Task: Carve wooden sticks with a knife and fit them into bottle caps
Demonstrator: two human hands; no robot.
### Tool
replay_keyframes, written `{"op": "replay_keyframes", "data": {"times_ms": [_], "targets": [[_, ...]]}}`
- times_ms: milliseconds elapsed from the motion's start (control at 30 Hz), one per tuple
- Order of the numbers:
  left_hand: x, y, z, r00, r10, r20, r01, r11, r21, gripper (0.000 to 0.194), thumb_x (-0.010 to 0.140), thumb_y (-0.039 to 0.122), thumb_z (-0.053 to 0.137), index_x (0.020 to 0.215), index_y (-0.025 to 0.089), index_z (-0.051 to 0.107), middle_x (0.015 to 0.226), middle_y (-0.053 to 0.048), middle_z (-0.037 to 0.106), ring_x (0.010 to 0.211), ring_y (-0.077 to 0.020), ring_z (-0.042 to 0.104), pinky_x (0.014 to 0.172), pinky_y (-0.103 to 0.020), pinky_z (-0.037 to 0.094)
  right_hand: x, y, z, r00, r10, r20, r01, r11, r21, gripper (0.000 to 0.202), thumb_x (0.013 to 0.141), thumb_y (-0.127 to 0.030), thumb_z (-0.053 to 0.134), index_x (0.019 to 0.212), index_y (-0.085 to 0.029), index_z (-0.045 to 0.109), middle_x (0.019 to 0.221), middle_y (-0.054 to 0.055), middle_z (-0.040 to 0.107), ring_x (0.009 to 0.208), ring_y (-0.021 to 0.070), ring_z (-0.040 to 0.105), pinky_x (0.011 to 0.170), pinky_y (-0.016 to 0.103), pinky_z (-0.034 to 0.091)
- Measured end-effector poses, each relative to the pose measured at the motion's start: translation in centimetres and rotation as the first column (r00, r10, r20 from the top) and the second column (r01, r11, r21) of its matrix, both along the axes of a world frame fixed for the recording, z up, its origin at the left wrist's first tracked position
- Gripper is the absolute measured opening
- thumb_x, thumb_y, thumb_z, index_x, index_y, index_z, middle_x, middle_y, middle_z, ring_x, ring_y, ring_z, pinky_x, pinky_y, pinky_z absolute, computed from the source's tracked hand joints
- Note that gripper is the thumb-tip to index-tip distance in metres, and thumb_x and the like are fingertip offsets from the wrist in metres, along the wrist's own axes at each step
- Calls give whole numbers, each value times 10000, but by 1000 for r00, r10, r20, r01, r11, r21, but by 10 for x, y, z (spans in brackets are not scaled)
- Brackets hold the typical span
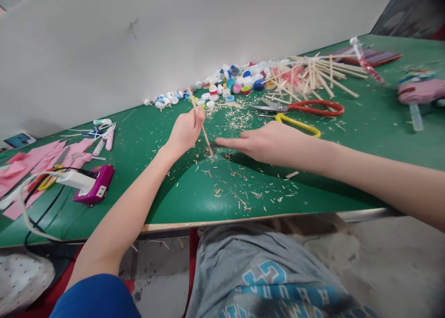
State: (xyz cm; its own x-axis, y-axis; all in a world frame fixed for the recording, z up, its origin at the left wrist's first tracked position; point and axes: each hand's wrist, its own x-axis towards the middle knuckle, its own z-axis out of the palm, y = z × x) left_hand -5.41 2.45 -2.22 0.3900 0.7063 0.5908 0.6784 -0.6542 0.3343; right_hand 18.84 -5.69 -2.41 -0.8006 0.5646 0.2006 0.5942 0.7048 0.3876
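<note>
My left hand (186,129) is closed around a thin wooden stick (206,137). The stick slants, its lower tip at the green tabletop among pale wood shavings (239,169). To its right, my right hand (269,144) has the index finger stretched toward the stick's lower part and the other fingers curled under. Something dark shows below that finger; I cannot make out whether it is a thin tool or shadow. Just behind my right hand lie scissors (299,108) with one red and one yellow handle, blades apart.
Bottle caps (225,84) are heaped along the wall, beside a pile of wooden sticks (320,74). On the left are pink sheets (38,162), a magenta power adapter (95,184) with cables, and a phone (20,140). A pink glue gun (420,93) lies far right.
</note>
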Motion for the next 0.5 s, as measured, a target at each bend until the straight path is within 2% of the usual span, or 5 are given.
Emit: {"op": "replay_keyframes", "data": {"times_ms": [167, 333, 500], "targets": [[2, -2, -1, 1000, 7, 12, -7, 1000, 7, 621, 995, 638, 106, 694, 234, 470, 524, 6, 463, 464, -123, 462, 522, -301, 363, -1, -3, -2, 996, -16, 93, 16, 1000, -1, 646, 956, -138, 420, 1563, -351, 365, 742, -31, 575, 463, 93, 159, 489, 305, 107], [2, -3, -1, 1000, 4, 20, -5, 1000, 9, 652, 977, 671, 98, 703, 228, 491, 540, -4, 494, 479, -125, 486, 531, -302, 378, -5, -6, 3, 993, -117, 9, 117, 993, 34, 690, 947, -104, 379, 1588, -351, 313, 826, 2, 629, 486, 89, 235, 510, 302, 104], [4, -3, -2, 999, 10, 31, -10, 1000, 9, 655, 985, 658, 115, 726, 220, 527, 572, -10, 518, 509, -126, 503, 552, -297, 393, -14, -7, 5, 993, -120, -5, 120, 993, 14, 698, 936, -107, 400, 1589, -334, 303, 880, 2, 639, 503, 92, 191, 505, 300, 105]]}}
